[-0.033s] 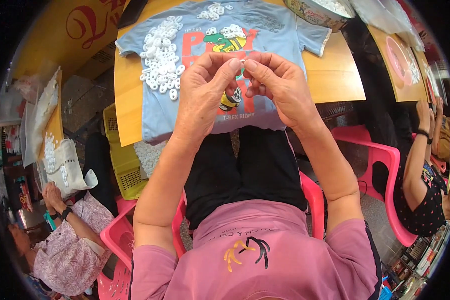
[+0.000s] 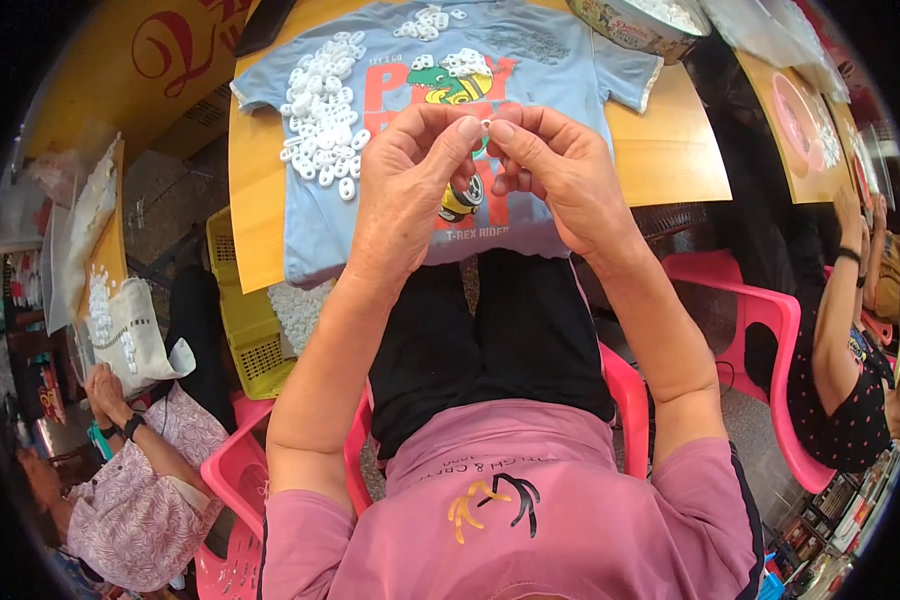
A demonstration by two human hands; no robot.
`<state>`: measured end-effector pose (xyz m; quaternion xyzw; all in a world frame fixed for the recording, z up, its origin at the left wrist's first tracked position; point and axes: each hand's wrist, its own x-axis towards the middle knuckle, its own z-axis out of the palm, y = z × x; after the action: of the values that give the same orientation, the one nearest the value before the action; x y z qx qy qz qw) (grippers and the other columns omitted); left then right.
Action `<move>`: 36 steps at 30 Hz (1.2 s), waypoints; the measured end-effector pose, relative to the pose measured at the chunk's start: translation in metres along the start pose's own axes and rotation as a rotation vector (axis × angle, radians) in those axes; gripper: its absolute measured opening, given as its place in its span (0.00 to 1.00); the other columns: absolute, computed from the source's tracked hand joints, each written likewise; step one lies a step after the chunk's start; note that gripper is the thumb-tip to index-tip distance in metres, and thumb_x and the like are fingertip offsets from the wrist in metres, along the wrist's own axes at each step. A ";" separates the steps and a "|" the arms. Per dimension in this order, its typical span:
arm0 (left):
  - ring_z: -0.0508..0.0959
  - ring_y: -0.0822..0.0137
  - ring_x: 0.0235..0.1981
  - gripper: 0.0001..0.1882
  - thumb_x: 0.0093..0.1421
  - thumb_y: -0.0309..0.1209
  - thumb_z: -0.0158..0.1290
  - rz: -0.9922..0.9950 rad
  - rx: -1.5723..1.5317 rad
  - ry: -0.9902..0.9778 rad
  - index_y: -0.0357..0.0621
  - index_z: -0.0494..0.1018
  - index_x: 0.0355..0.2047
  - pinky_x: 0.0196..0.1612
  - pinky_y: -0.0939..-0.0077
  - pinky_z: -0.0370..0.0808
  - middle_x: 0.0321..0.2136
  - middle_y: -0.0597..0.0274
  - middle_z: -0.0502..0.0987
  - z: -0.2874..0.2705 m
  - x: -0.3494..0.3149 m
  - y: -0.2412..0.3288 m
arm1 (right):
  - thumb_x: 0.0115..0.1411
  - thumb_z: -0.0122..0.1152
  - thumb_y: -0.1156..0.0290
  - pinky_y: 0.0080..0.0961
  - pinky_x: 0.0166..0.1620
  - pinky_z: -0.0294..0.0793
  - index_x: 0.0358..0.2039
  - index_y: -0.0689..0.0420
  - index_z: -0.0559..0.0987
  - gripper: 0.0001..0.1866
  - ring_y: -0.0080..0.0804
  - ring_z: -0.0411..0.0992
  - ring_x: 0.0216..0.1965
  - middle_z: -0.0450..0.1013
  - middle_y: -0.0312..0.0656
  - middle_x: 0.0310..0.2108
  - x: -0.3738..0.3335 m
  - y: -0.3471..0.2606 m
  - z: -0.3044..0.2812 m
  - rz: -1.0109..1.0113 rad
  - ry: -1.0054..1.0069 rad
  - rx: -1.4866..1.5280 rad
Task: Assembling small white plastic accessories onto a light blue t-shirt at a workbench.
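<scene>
My left hand point(image 2: 415, 180) and my right hand point(image 2: 560, 175) meet above a blue T-shirt point(image 2: 315, 235) spread on the table. Thumbs and forefingers of both are pinched together on a small white piece point(image 2: 486, 123), mostly hidden by the fingertips. To the left of my left hand lies a heap of white oval plastic pieces with two holes point(image 2: 325, 120). A smaller group of white pieces point(image 2: 430, 22) is at the far edge of the shirt, and several more point(image 2: 465, 64) lie just beyond my fingers. Small dark grey bits point(image 2: 530, 43) are scattered farther right.
A round tin point(image 2: 650, 30) with white contents stands at the far right of the wooden table point(image 2: 670, 150). A yellow crate point(image 2: 250, 310) is below on the left. Co-workers sit on both sides, near pink chairs point(image 2: 750, 300). A pink basin point(image 2: 795, 120) is on the right table.
My hands keep the same pinch in nearly the same place. The co-worker's raised arm on the right has shifted slightly.
</scene>
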<state>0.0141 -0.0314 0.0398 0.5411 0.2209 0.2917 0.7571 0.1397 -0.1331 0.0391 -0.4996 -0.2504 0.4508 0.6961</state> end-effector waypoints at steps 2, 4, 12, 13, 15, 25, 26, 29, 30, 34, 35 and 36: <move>0.72 0.79 0.27 0.10 0.62 0.31 0.57 0.014 -0.014 -0.023 0.36 0.75 0.39 0.31 0.85 0.70 0.29 0.66 0.76 0.001 0.000 -0.001 | 0.62 0.63 0.68 0.17 0.32 0.75 0.40 0.61 0.78 0.11 0.16 0.70 0.27 0.74 0.34 0.30 -0.001 0.001 -0.001 -0.005 -0.008 0.025; 0.72 0.79 0.28 0.10 0.62 0.30 0.58 0.000 -0.014 -0.031 0.36 0.75 0.40 0.32 0.85 0.70 0.30 0.66 0.76 0.006 -0.001 0.002 | 0.62 0.63 0.68 0.17 0.32 0.75 0.41 0.61 0.78 0.11 0.16 0.70 0.27 0.74 0.34 0.30 0.001 0.001 -0.003 0.004 0.017 0.031; 0.74 0.78 0.30 0.11 0.62 0.30 0.58 0.028 -0.128 0.025 0.37 0.74 0.41 0.34 0.84 0.71 0.33 0.64 0.78 0.006 0.002 -0.010 | 0.62 0.62 0.70 0.20 0.34 0.77 0.41 0.63 0.78 0.11 0.17 0.71 0.29 0.75 0.35 0.30 0.000 0.006 -0.004 -0.037 -0.005 0.094; 0.74 0.77 0.30 0.11 0.62 0.30 0.57 0.027 -0.122 0.056 0.37 0.74 0.41 0.34 0.84 0.72 0.33 0.64 0.78 0.008 0.003 -0.011 | 0.62 0.62 0.70 0.21 0.35 0.77 0.43 0.63 0.78 0.11 0.17 0.72 0.30 0.75 0.35 0.31 0.001 0.007 -0.006 -0.040 0.000 0.064; 0.75 0.77 0.31 0.10 0.62 0.30 0.57 0.026 -0.117 0.087 0.37 0.74 0.41 0.34 0.83 0.73 0.34 0.63 0.78 0.008 0.004 -0.012 | 0.63 0.61 0.71 0.22 0.36 0.77 0.44 0.63 0.78 0.12 0.18 0.72 0.30 0.76 0.36 0.32 0.003 0.005 -0.011 -0.043 0.006 0.035; 0.76 0.73 0.33 0.10 0.63 0.26 0.55 0.006 -0.122 -0.020 0.35 0.73 0.43 0.39 0.80 0.75 0.35 0.61 0.78 0.010 0.018 -0.021 | 0.63 0.60 0.72 0.19 0.42 0.75 0.48 0.62 0.78 0.14 0.19 0.73 0.33 0.78 0.37 0.37 0.018 -0.008 -0.028 -0.104 -0.045 0.011; 0.76 0.73 0.33 0.10 0.63 0.26 0.56 -0.006 -0.149 -0.033 0.35 0.73 0.43 0.40 0.79 0.75 0.35 0.61 0.78 0.010 0.019 -0.022 | 0.63 0.60 0.72 0.19 0.42 0.75 0.47 0.62 0.78 0.13 0.18 0.73 0.33 0.78 0.37 0.36 0.020 -0.005 -0.030 -0.121 -0.048 -0.006; 0.77 0.73 0.30 0.12 0.60 0.29 0.60 -0.001 -0.164 -0.013 0.33 0.73 0.39 0.36 0.80 0.75 0.31 0.61 0.79 0.012 0.023 -0.023 | 0.63 0.60 0.70 0.19 0.42 0.74 0.44 0.62 0.78 0.11 0.18 0.72 0.32 0.77 0.35 0.35 0.023 -0.005 -0.032 -0.140 -0.060 -0.055; 0.77 0.73 0.30 0.12 0.60 0.29 0.60 -0.003 -0.166 -0.011 0.33 0.73 0.39 0.36 0.80 0.75 0.31 0.61 0.79 0.012 0.024 -0.023 | 0.63 0.61 0.69 0.18 0.41 0.74 0.43 0.61 0.78 0.11 0.17 0.72 0.32 0.77 0.35 0.34 0.023 -0.005 -0.032 -0.142 -0.070 -0.085; 0.77 0.74 0.29 0.12 0.59 0.29 0.61 0.012 -0.156 -0.027 0.34 0.74 0.38 0.35 0.81 0.74 0.30 0.62 0.79 0.007 0.026 -0.026 | 0.63 0.61 0.67 0.17 0.39 0.73 0.40 0.60 0.78 0.10 0.16 0.71 0.31 0.76 0.33 0.33 0.025 -0.010 -0.033 -0.098 -0.073 -0.132; 0.77 0.74 0.29 0.12 0.59 0.29 0.61 0.018 -0.130 -0.037 0.34 0.74 0.38 0.34 0.81 0.74 0.30 0.63 0.79 0.006 0.026 -0.026 | 0.64 0.61 0.66 0.17 0.38 0.73 0.39 0.60 0.78 0.11 0.16 0.70 0.31 0.75 0.32 0.32 0.026 -0.010 -0.033 -0.112 -0.080 -0.164; 0.77 0.74 0.29 0.12 0.59 0.29 0.61 0.016 -0.133 -0.034 0.34 0.74 0.38 0.34 0.81 0.74 0.30 0.63 0.79 0.007 0.025 -0.027 | 0.64 0.61 0.65 0.16 0.38 0.73 0.39 0.60 0.78 0.11 0.16 0.70 0.30 0.75 0.32 0.32 0.027 -0.010 -0.034 -0.125 -0.086 -0.195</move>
<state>0.0423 -0.0250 0.0163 0.4962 0.1841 0.3025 0.7927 0.1829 -0.1262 0.0330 -0.5285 -0.3535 0.4008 0.6596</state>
